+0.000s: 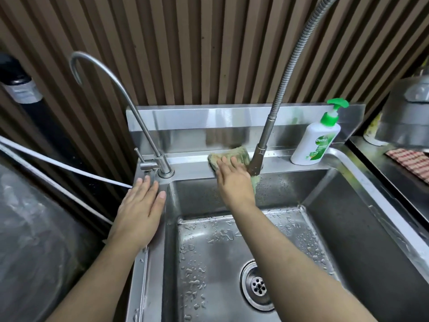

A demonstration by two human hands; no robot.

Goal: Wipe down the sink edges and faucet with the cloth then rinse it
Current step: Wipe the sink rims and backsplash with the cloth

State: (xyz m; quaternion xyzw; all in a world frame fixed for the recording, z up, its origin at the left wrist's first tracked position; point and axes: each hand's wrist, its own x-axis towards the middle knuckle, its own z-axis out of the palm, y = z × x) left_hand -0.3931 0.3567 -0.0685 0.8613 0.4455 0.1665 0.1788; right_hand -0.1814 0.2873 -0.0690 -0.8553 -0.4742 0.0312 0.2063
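Note:
A steel sink fills the lower view, its basin wet with drops around the drain. My right hand lies flat, fingers together, pressing a green cloth onto the back ledge, just left of the base of the flexible-hose faucet. Part of the cloth hangs over the basin's edge. My left hand rests flat with fingers spread on the sink's left rim, in front of the thin gooseneck faucet. It holds nothing.
A white soap bottle with a green pump stands on the back ledge at the right. A white hose runs in from the left. A checked cloth and a grey pot sit on the right counter.

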